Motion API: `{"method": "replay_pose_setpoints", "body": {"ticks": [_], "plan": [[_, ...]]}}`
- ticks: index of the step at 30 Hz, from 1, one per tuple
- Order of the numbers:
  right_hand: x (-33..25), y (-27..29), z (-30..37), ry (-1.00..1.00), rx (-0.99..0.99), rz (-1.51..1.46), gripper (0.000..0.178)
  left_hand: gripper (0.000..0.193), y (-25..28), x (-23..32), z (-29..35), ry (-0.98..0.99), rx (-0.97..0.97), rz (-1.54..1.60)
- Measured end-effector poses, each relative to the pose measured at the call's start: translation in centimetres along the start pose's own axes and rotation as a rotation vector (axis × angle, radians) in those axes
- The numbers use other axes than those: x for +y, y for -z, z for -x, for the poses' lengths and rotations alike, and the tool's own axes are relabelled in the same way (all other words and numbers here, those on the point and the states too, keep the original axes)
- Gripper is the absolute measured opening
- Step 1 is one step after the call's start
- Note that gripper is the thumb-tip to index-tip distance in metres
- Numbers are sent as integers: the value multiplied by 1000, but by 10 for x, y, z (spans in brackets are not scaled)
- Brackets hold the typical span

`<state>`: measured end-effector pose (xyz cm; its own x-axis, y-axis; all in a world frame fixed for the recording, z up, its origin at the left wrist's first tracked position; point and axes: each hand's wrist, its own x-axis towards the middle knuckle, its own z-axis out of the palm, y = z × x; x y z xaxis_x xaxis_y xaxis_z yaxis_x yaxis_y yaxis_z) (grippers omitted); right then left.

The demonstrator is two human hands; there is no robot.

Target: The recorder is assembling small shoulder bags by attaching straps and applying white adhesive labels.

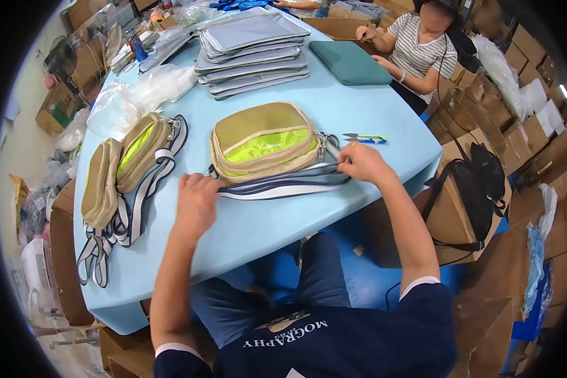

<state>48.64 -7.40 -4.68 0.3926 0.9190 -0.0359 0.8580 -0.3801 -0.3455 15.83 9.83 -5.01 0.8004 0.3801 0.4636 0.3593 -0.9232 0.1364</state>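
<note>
We found the bag [264, 135], tan with a lime-green pocket, lying at mid-table near the front edge, its striped strap [283, 188] stretched along its near side. Our right hand [364, 164] had thumb and forefinger closed in a small pinch on the strap by the bag's right end. Our left hand [198, 205] bent its fingers down at the strap's other end; we could not tell how tightly, or whether they gripped it at all.

A slack left hold, we judged, could let the band twist or spring loose under a pull from the right. Small scissors [366, 139] lay just beyond the right hand (dark tips toward the bag), where a careless backward sweep might have nicked a knuckle or the webbing. To our left, two more tan bags, one in front [101, 183] and one behind [143, 151], trailed loose straps [116, 230] near our forearm; a snag there could drag them off the blue table [252, 242], since the loops hung close to its rim.
</note>
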Motion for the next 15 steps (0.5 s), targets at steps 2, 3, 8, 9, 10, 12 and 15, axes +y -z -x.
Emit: {"method": "replay_pose_setpoints", "body": {"ticks": [2,3,8,9,10,12,15], "plan": [[-9,-9,14,42,-34,-135,18,20,13,-15,9,14,-38,-11],[-21,-16,20,98,-19,-149,21,21,17,-24,20,44,-65,-40],[-71,-30,39,89,-27,-177,29,25,10,-15,37,60,25,-325],[-72,-29,41,71,0,-141,30,27,-2,-9,40,45,45,-208],[-72,-28,41,54,25,-105,32,32,-11,5,42,18,127,-97],[-73,-27,43,21,5,-50,29,50,-11,33,41,28,91,94],[-68,-30,53,389,465,-89,34,50,-12,50,32,40,122,158]]}}
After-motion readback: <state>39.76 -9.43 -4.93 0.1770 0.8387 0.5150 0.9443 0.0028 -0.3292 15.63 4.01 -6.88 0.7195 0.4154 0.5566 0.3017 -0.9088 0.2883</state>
